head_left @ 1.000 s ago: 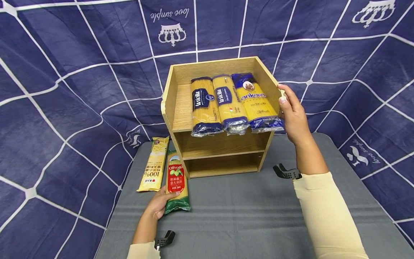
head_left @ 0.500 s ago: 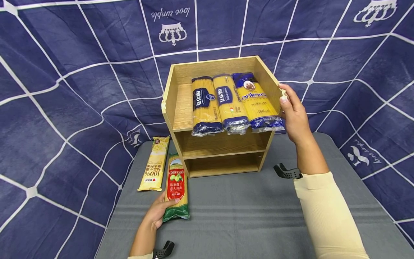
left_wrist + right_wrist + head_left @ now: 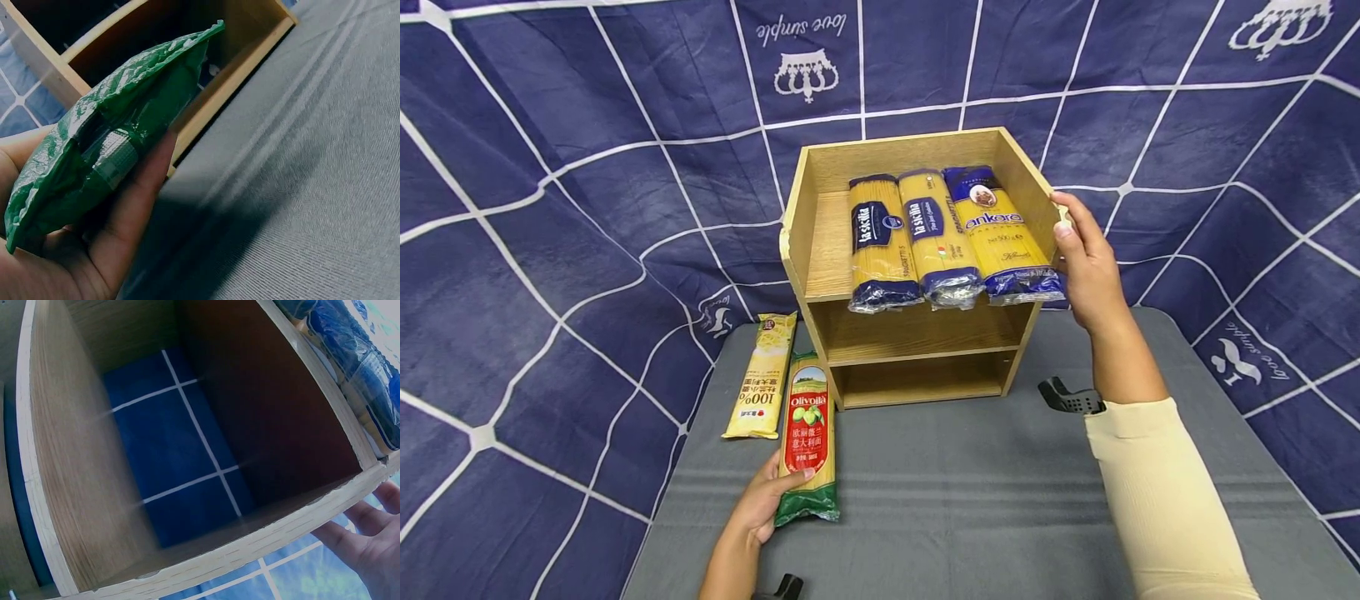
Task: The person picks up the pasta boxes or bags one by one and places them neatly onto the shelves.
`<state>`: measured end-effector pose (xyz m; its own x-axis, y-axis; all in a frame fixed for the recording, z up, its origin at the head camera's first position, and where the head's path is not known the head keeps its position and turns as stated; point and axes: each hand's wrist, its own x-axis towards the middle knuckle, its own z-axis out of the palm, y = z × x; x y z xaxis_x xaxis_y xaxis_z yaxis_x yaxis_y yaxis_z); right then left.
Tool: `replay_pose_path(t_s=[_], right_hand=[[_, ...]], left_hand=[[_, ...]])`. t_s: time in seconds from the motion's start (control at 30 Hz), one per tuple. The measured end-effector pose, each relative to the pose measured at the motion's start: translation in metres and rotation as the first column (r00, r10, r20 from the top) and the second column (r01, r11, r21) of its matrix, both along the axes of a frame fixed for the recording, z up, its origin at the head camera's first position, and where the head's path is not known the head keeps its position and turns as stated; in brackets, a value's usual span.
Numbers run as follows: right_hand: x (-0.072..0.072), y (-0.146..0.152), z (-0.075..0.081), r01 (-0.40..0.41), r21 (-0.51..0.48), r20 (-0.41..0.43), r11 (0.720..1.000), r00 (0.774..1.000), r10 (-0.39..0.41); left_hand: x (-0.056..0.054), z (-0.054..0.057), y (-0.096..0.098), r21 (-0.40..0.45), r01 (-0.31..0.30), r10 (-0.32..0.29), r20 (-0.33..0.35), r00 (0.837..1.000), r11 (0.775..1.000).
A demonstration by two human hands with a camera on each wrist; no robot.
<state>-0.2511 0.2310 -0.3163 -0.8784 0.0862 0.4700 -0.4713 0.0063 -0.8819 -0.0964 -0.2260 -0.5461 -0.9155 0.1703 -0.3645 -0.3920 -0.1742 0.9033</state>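
My left hand [image 3: 762,500] grips the lower end of an Olivoilà spaghetti pack [image 3: 808,429] with a red label and green ends, thumb across its front. The pack stands at the left foot of a small wooden shelf [image 3: 917,357]. In the left wrist view its crinkled green end [image 3: 106,150] lies between thumb and fingers. My right hand [image 3: 1088,267] holds the front edge of the shelf's right side panel, thumb on the near side. In the right wrist view those fingers [image 3: 359,534] touch the panel's outer face beside the edge.
On the top tier lie two La Sicilia spaghetti packs [image 3: 883,242] [image 3: 942,237] and an Ankara pack [image 3: 1003,233], ends jutting past the front. A yellow pasta pack [image 3: 760,375] lies left on the grey cloth [image 3: 940,500]. Blue gridded fabric [image 3: 587,192] hangs around.
My left hand has drawn the Olivoilà pack a little toward me, so more of its top shows. My right hand keeps its hold on the shelf; the view has shifted slightly.
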Motion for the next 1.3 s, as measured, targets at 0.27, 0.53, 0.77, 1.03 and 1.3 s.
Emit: replay_pose_path(t_s=[0.27,0.53,0.77,1.03,1.3], right_hand=[[0.0,0.001,-0.001,0.005,0.009,0.004,1.0,1.0,-0.005],[0.001,0.002,0.002,0.02,0.028,0.018,0.999,1.0,-0.021],[-0.001,0.0,0.0,0.0,-0.009,0.008,1.0,1.0,0.0],[-0.002,0.0,0.0,0.004,-0.013,0.003,1.0,1.0,-0.004],[-0.001,0.001,0.001,0.013,0.007,0.02,1.0,1.0,-0.013]], left_hand=[[0.01,0.015,-0.002,-0.013,0.0,-0.001,-0.052,0.999,1.0],[0.016,0.03,-0.002,0.002,-0.007,0.007,-0.093,0.996,1.0],[0.024,0.036,-0.005,0.031,0.015,-0.01,-0.133,0.991,0.999],[0.034,0.043,-0.009,0.05,0.002,0.006,-0.16,0.987,0.999],[0.041,0.048,-0.018,0.076,0.042,-0.027,-0.197,0.98,0.996]])
